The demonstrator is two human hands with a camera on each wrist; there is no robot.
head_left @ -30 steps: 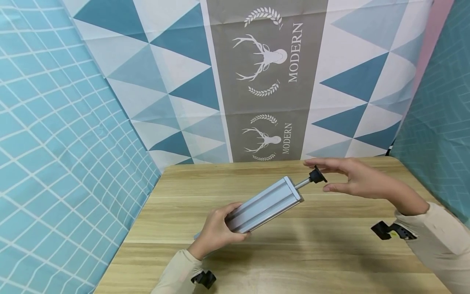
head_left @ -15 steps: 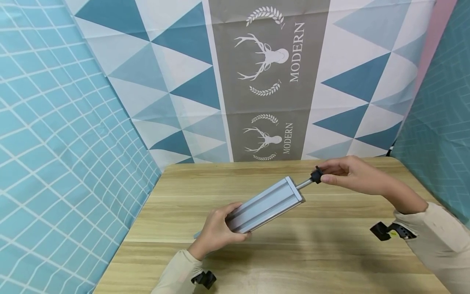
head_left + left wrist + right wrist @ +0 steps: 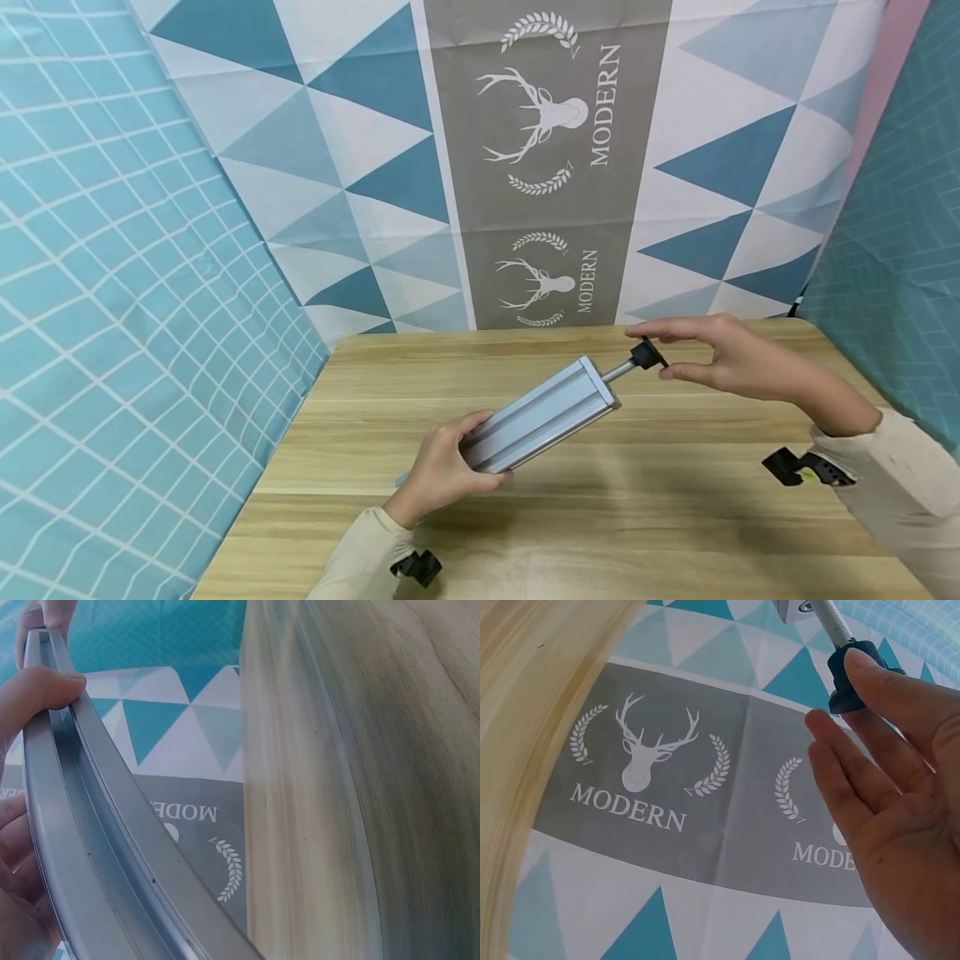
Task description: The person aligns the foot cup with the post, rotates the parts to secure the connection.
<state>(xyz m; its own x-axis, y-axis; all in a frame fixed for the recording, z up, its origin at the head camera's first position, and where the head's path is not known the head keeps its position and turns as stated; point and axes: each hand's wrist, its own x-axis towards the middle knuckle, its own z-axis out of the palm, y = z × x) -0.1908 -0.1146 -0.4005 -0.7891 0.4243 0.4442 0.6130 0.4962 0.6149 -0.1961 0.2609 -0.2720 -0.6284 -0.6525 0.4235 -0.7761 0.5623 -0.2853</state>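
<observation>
My left hand [image 3: 441,468] grips a silver grooved aluminium profile [image 3: 542,414], thumb on one side and fingers on the other. The profile slants up to the right above the table. From its far end cap a threaded rod [image 3: 618,372] sticks out, tipped with a black levelling foot [image 3: 647,354]. My right hand [image 3: 738,357] holds that foot by its edge, between thumb and fingertips. In the right wrist view the thumb [image 3: 866,667] lies on the black foot [image 3: 847,679], while other fingers extend free below. The left palm hides the profile's near end.
Beneath both hands is a wood-grain table [image 3: 600,533]. Patterned cloth [image 3: 547,167] with deer heads and triangles hangs behind its back edge. Blue checked cloth [image 3: 135,292] lines the left side, and teal cloth [image 3: 900,250] the right.
My right fingers drew in around the black foot half a second ago and are now spread wider at its edge. The left hand and the profile have hardly moved.
</observation>
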